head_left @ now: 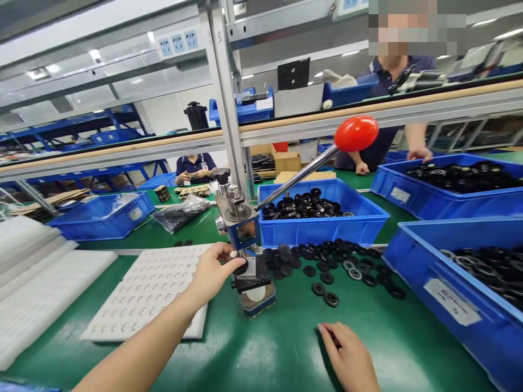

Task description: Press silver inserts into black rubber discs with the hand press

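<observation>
Nearby, black parts (305,206) in bins (321,234)

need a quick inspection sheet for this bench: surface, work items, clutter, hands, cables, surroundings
surface: green tabletop, reflecting light
work items: lever press with red knob; white foam tray holding rows of small round pieces; blue bins of black parts
clutter: loose black discs spread right of the press; dark plastic bag behind the tray
hands: left hand touches a black disc at the press; right hand curled low over the tabletop, grip unclear
cables: nothing seen
surroundings: metal frame with socket panel; one person with a hand at a bin's rim, another person farther left
</observation>
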Available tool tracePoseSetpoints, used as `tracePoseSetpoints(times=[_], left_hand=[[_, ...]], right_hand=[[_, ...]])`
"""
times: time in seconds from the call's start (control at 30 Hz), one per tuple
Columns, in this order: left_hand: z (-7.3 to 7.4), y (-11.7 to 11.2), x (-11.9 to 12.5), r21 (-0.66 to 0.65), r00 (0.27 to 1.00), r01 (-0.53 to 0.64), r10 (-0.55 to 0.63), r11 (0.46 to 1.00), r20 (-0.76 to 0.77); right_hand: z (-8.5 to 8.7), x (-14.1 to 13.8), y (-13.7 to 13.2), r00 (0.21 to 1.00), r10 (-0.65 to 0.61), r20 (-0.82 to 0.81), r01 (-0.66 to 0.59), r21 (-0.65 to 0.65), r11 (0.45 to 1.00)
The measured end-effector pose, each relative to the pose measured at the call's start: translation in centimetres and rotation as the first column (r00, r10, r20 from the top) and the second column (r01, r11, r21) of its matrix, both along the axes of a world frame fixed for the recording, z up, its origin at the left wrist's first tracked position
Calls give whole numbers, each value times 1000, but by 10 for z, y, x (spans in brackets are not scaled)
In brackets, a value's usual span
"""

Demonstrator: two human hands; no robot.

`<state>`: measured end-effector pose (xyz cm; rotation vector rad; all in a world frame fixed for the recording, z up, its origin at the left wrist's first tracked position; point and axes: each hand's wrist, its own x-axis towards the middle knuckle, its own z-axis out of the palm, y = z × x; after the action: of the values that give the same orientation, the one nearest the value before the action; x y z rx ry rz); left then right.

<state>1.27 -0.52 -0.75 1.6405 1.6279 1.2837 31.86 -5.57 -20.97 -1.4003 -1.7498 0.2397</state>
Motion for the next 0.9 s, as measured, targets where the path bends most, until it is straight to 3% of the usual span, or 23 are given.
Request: tracePoseSetpoints(times=[0.23, 0.3, 0.37, 0.43, 0.57, 0.7, 0.8, 0.9], left_hand=[[-10, 8, 8, -70, 990, 84, -75, 994, 119], [-11, 9, 10, -79, 982, 112, -98, 991, 160], [-10, 8, 10, -91, 976, 138, -119, 986, 183], [-8, 6, 9, -103, 974, 162, -142, 981, 179], [-2, 2, 6, -122, 960, 240, -217, 963, 174], [-2, 5, 2, -153, 973, 220, -204, 964, 112], [-7, 8, 2, -141, 981, 182, -171, 973, 86], [-11, 5, 8, -83, 991, 133, -131, 988, 33]], right_hand=[[1, -2, -2, 997, -26, -69, 20, -85, 996], [11, -1, -1, 991, -17, -131, -5, -170, 985], [33, 1, 3, 977, 8, -212, -61, -246, 967], [70, 3, 10, 961, 25, -276, -96, -247, 964], [169, -1, 25, 914, 56, -403, -85, -56, 995], [262, -21, 43, 785, 271, -558, -182, 211, 960], [313, -39, 59, 718, 438, -541, -271, 362, 892], [349, -52, 68, 745, 474, -470, -304, 393, 868]])
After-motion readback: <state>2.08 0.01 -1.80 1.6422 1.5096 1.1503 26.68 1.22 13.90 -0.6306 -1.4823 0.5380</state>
